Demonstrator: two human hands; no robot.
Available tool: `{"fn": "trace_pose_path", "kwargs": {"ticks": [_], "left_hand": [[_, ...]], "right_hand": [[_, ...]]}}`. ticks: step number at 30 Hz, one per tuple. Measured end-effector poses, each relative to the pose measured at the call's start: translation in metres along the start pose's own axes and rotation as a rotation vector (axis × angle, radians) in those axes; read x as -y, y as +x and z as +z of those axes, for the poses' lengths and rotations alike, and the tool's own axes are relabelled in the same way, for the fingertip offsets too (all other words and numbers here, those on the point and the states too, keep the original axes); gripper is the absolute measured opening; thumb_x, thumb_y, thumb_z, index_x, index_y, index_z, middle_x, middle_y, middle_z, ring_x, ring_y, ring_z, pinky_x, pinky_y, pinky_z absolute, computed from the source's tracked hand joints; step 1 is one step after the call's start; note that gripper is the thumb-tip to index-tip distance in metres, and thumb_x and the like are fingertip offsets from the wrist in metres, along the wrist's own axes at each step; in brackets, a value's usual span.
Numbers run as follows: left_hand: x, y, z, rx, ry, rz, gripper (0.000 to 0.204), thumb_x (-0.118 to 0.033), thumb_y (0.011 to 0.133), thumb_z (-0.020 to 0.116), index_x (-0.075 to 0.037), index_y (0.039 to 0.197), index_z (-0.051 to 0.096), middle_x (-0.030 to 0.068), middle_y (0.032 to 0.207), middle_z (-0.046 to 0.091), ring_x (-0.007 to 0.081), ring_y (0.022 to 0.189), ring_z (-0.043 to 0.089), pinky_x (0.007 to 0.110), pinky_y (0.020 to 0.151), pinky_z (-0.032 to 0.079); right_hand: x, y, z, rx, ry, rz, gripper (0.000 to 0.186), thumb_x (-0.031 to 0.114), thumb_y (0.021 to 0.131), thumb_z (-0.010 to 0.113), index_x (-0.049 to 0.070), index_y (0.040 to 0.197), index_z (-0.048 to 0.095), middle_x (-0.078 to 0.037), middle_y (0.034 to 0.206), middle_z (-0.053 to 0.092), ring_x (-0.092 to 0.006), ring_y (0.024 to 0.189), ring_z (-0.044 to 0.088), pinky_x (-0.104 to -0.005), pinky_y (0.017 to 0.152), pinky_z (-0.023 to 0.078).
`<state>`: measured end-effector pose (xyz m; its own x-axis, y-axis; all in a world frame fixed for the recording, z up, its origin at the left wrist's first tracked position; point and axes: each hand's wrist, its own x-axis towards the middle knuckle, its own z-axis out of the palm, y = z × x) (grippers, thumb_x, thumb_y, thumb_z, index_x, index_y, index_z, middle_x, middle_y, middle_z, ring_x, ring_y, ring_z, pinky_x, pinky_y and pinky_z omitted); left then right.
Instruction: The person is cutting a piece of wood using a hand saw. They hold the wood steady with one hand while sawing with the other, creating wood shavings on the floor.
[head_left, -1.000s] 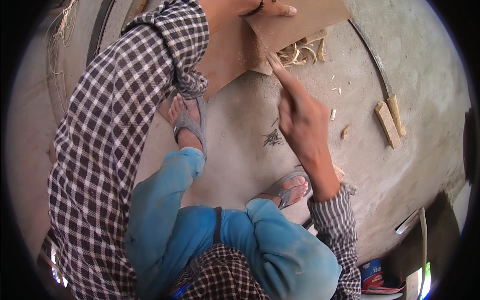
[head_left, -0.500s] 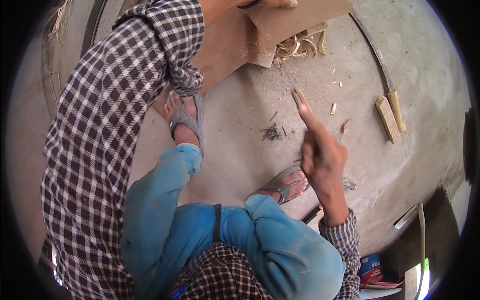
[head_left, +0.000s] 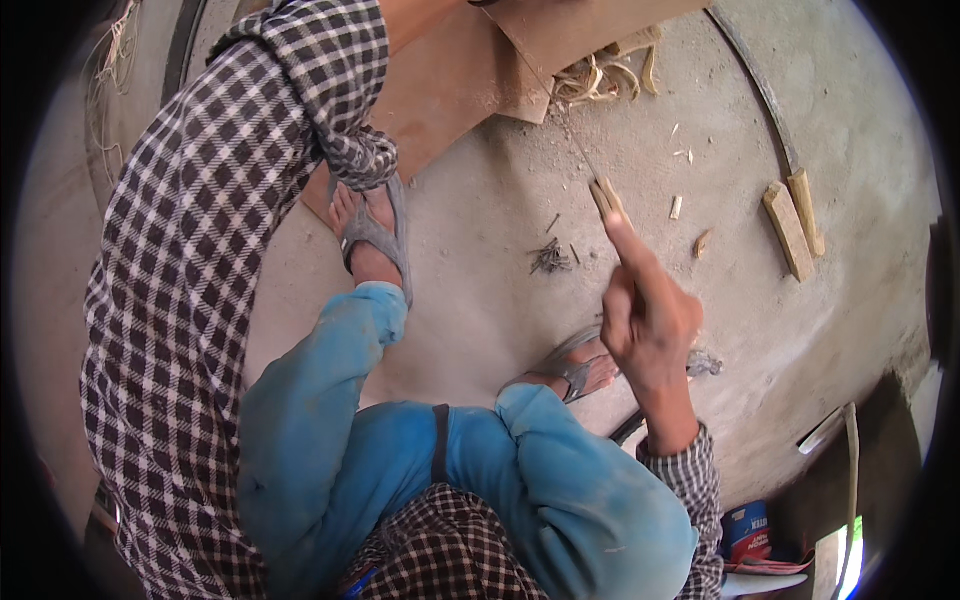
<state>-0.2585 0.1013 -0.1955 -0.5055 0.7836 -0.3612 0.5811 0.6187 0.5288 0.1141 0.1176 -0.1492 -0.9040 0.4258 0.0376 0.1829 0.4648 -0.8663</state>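
Observation:
My right hand (head_left: 652,310) is closed round the wooden handle of a handsaw (head_left: 602,194), its index finger stretched along the grip. Edge-on, the saw's thin blade runs up and left as a fine line to a brown plywood sheet (head_left: 440,100). Sawdust lies on the sheet close to the blade. My left forearm (head_left: 415,22) reaches over the sheet to the top edge of the picture; the left hand itself is cut off there. Below the sheet, a small pile of dark nails (head_left: 549,258) rests on the concrete floor between my feet.
Curled wood shavings (head_left: 600,80) lie beside the sheet. To the right are a wooden block (head_left: 788,231) and a long curved blade with a wooden handle (head_left: 806,212). A blue and red container (head_left: 747,530) stands at lower right. My sandalled left foot (head_left: 372,235) is by the sheet.
My left hand has slipped out past the top edge. The right hand shows little movement, and the saw's blade line now shows more clearly. The view has shifted slightly.

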Motion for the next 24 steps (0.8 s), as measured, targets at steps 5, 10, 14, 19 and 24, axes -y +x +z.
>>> {"fn": "trace_pose_path", "kwargs": {"ticks": [5,10,14,19,24], "left_hand": [[-0.018,0.012,-0.001,-0.066,0.020,0.027,0.070,-0.040,0.081,0.082,0.000,0.134,0.061,0.0254,0.126,0.070,0.0364,0.121,0.066,0.044,0.105,0.051],[0.011,0.000,-0.004,-0.044,0.011,0.013,0.073,-0.039,0.081,0.082,-0.001,0.138,0.058,0.0251,0.126,0.069,0.0360,0.121,0.066,0.044,0.105,0.052],[-0.007,0.002,0.002,-0.057,0.039,-0.003,0.073,-0.037,0.081,0.083,-0.001,0.139,0.058,0.0249,0.125,0.069,0.0351,0.120,0.066,0.043,0.104,0.052],[-0.017,0.002,-0.005,-0.065,-0.103,0.089,0.071,-0.035,0.081,0.082,-0.001,0.139,0.058,0.0241,0.125,0.070,0.0344,0.120,0.067,0.043,0.104,0.052],[0.003,-0.001,-0.001,-0.002,-0.049,0.029,0.071,-0.035,0.081,0.083,0.001,0.137,0.058,0.0244,0.125,0.070,0.0342,0.119,0.067,0.043,0.104,0.052]], "right_hand": [[-0.014,0.079,0.043,-0.076,0.008,-0.060,0.052,-0.001,0.091,0.061,0.015,0.140,0.068,-0.003,0.067,0.061,-0.0082,0.057,0.059,-0.0302,0.056,0.050],[-0.006,-0.005,-0.009,0.093,-0.034,0.055,0.063,0.002,0.086,0.069,0.020,0.146,0.062,-0.007,0.077,0.071,-0.0153,0.058,0.065,-0.0330,0.055,0.054],[-0.016,0.028,0.020,0.020,-0.059,-0.016,0.054,0.002,0.092,0.063,0.017,0.144,0.065,-0.005,0.073,0.066,-0.0109,0.059,0.062,-0.0317,0.056,0.052],[-0.013,0.078,0.049,-0.008,0.005,-0.051,0.051,0.009,0.091,0.068,0.018,0.141,0.061,-0.010,0.082,0.072,-0.0291,0.068,0.069,-0.0419,0.066,0.055],[-0.008,-0.011,-0.012,0.088,-0.030,0.040,0.067,0.002,0.086,0.070,0.023,0.148,0.060,-0.012,0.087,0.075,-0.0218,0.061,0.069,-0.0373,0.058,0.056]]}}
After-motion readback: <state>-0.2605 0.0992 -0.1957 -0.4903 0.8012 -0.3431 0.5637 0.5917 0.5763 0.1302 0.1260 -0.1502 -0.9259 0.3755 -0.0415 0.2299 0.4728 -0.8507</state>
